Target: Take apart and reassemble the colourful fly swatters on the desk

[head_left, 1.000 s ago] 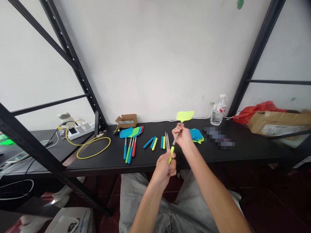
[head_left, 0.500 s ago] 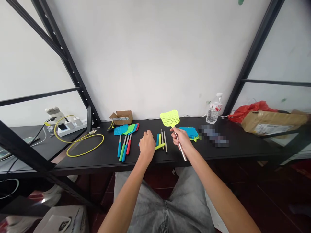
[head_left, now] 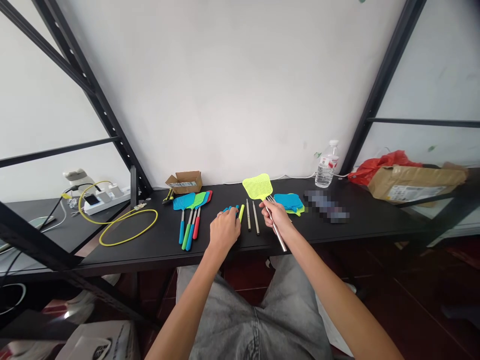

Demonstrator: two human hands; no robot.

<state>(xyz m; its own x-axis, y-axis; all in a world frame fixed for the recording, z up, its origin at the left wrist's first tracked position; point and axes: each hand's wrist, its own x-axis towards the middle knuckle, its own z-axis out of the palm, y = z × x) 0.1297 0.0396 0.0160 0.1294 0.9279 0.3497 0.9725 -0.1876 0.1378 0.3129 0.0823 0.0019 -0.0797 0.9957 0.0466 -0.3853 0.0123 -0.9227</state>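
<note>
My right hand is closed round the metal rod of a fly swatter whose yellow-green mesh head points away from me. Over the middle of the black table, my left hand has its fingers curled down among loose grip sleeves; its fingertips and whatever they hold are hidden. Ends of blue grip sleeves show just past the fingers. A yellow grip sleeve lies at their right, then two metal rods. Left of that hand are several finished-looking fly swatters with blue, green and red handles.
Blue and green swatter heads are stacked right of my right hand, near a blurred patch. Behind stand a water bottle and a small open carton. A yellow cable loops at left; a cardboard parcel lies right.
My left hand has shifted slightly; the yellow grip sleeve that stuck out from it sideways no longer shows there. My right hand still holds the swatter in nearly the same place.
</note>
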